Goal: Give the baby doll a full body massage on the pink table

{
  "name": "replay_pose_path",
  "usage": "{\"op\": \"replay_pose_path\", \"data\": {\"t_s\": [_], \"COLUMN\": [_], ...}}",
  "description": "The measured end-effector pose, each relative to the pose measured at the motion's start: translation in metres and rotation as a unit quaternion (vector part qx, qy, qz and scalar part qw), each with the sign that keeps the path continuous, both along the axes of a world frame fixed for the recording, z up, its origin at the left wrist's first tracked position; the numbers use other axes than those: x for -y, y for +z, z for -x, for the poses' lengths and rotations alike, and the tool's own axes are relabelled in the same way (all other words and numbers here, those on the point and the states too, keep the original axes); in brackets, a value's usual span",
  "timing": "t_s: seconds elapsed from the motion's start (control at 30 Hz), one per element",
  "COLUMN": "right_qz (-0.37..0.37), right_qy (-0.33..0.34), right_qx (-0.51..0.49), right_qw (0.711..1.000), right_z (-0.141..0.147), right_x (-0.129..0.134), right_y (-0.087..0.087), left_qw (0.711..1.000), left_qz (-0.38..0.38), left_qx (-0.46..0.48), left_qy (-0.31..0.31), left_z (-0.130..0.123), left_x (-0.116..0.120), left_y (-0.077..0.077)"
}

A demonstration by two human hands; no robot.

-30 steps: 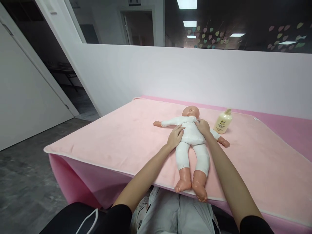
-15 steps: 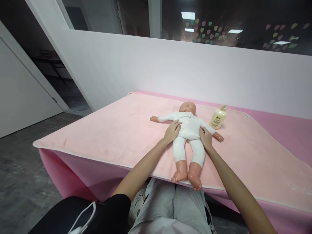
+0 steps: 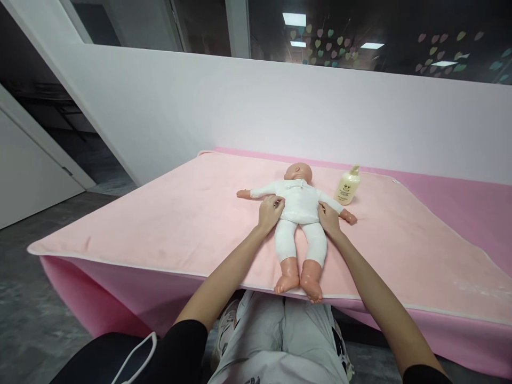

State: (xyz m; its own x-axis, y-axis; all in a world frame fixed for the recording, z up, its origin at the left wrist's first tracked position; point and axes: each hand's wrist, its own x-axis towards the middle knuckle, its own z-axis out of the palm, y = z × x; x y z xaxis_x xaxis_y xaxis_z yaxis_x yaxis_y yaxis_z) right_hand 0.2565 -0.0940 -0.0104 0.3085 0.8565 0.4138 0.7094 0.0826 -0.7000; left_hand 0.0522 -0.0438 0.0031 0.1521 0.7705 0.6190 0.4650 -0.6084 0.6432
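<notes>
A baby doll [image 3: 298,200] in white clothes lies on its back on the pink blanket [image 3: 160,224], arms spread, its head turned to the left and its feet at the near edge. At the left side of its waist, my left hand [image 3: 271,213] has curled fingers that pinch the edge of the white shirt [image 3: 301,209]. My right hand [image 3: 329,220] is closed on the shirt's other side, just below the doll's arm. The fingertips of both hands are partly hidden. The shirt lies over the top of the white pants [image 3: 285,239].
A pale yellow pump bottle [image 3: 347,186] stands on the blanket beyond the doll's right-hand arm. Behind the table rises a white partition [image 3: 256,101] with dark glass above it. The blanket's near edge [image 3: 132,266] hangs above my lap.
My left hand's fingers, laid flat over the shirt before, have drawn back and curled at its side. My right hand stays at the shirt. The whole view has shifted slightly.
</notes>
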Motion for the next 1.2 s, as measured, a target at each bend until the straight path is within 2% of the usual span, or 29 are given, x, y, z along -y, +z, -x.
{"op": "replay_pose_path", "data": {"t_s": [0.13,0.27,0.33,0.43,0.57,0.73,1.03,1.2], "right_qz": [0.000,-0.006,-0.004,-0.006,-0.072,-0.112,-0.076,-0.069], "right_qy": [-0.009,-0.019,-0.036,-0.081,-0.122,-0.120,-0.127,-0.142], "right_qx": [-0.015,-0.023,-0.019,-0.054,-0.137,-0.309,-0.504,-0.489], "right_qw": [1.000,1.000,0.999,0.995,0.980,0.937,0.851,0.858], "right_z": [0.002,0.001,0.001,0.004,0.009,0.011,0.017,0.012], "right_x": [0.000,-0.002,-0.001,0.001,0.001,-0.005,-0.004,-0.007], "right_y": [0.000,-0.003,-0.004,-0.002,-0.001,-0.004,0.005,0.002], "left_qw": [1.000,0.992,0.989,0.992,0.994,0.996,0.998,0.999], "left_qz": [-0.016,-0.052,-0.068,-0.089,-0.090,-0.071,-0.051,-0.030], "left_qx": [0.009,-0.024,-0.044,-0.053,-0.060,-0.057,-0.034,-0.012], "left_qy": [0.024,0.110,0.127,0.078,0.025,-0.013,-0.016,0.012], "left_z": [0.000,0.001,0.001,0.000,-0.004,-0.006,-0.006,-0.004], "left_x": [0.004,0.005,0.005,0.006,0.013,0.019,0.016,0.010], "left_y": [0.004,0.005,0.004,0.003,0.006,0.009,0.007,0.003]}}
